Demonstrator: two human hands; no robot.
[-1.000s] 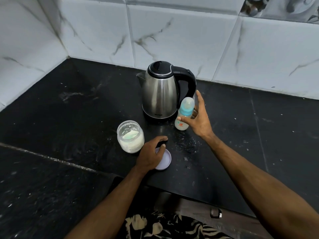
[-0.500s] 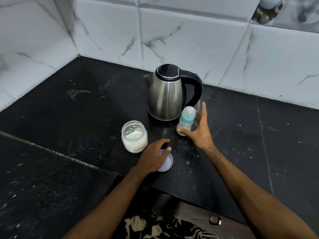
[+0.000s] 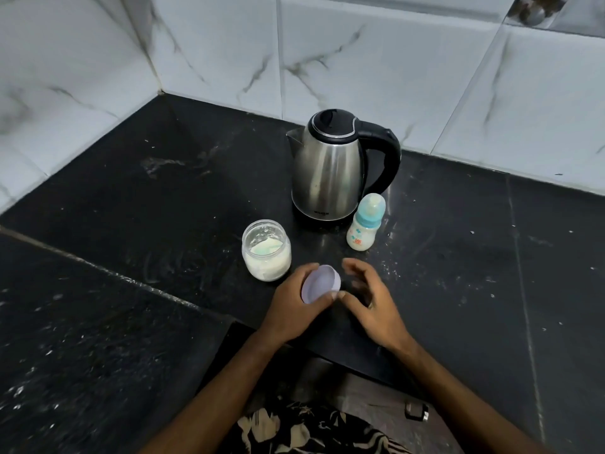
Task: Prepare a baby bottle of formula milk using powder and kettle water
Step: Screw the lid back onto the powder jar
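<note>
– What stands on the black speckled stone counter (image 3: 131,198)?

– One brushed-steel kettle (image 3: 330,172) with a black lid and handle; just beside its base, one capped baby bottle (image 3: 364,229), upright, teal collar, milky inside. One clear round jar (image 3: 265,250) of white powder, open.

– And the hands?

– The left hand (image 3: 294,306) grips a round lilac plastic lid (image 3: 320,284), tilted. The right hand (image 3: 370,301), fingers loosely curved, holds nothing; its thumb nearly meets the left.
</note>
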